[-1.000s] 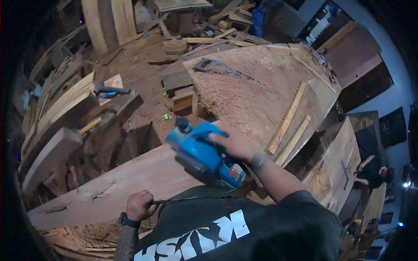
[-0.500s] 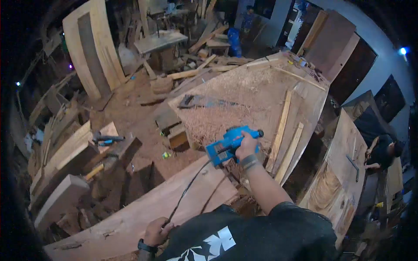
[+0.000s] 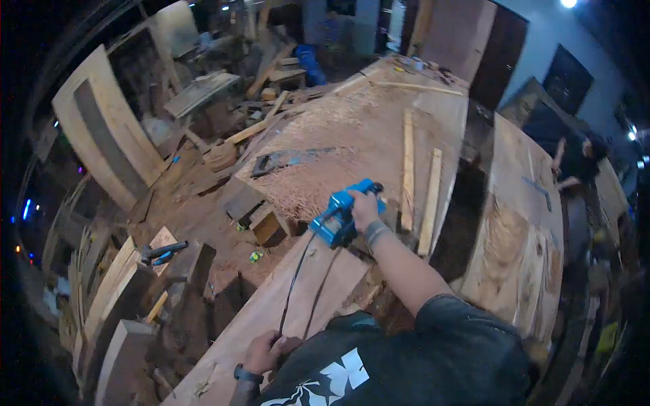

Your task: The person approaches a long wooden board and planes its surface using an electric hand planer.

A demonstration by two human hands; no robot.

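My right hand (image 3: 365, 211) is wrapped round the handle of a blue power planer (image 3: 337, 220), which is over the far end of a long wooden plank (image 3: 271, 308). A black cord (image 3: 292, 284) runs from the planer down to my left hand (image 3: 264, 352), whose fingers are closed on it above the plank. Curly wood shavings (image 3: 301, 193) lie just beyond the planer, on a large wooden slab (image 3: 379, 142).
Two narrow strips (image 3: 407, 169) and a dark frame-like tool (image 3: 298, 159) lie on the slab. A hammer (image 3: 162, 252) rests on timber at left. Another person (image 3: 579, 159) is beside a board (image 3: 521, 223) at right. Wood blocks (image 3: 269, 225) stand beyond the plank.
The view has turned, so the surroundings appear shifted left and tilted. My right hand and the planer appear slightly further left; my left hand still holds the cord.
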